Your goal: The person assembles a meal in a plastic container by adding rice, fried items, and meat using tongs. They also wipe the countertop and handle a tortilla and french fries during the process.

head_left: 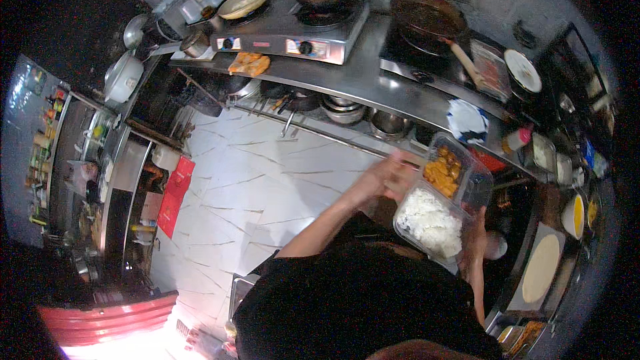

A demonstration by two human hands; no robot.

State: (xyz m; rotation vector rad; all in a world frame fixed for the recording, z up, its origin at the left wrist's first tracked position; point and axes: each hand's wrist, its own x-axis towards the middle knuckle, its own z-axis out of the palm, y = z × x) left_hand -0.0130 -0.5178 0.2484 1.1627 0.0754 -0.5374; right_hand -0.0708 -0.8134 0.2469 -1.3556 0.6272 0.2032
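A clear plastic meal container with compartments is between my hands, in front of my dark top. White rice fills its near compartment, and orange-brown saucy chunks lie in the far left one. The far right compartment looks dark, with no food visible in it. My left hand, blurred, is closed at the container's left edge. On the opposite side my right hand grips the right edge, its fingers partly hidden by the container.
A steel counter runs ahead, bearing a two-burner gas stove and a wide brown pan. A blue-and-white cloth lies at its edge. At right stand a pink-capped bottle, a yellow-filled bowl and flat dough. Shelves stand left.
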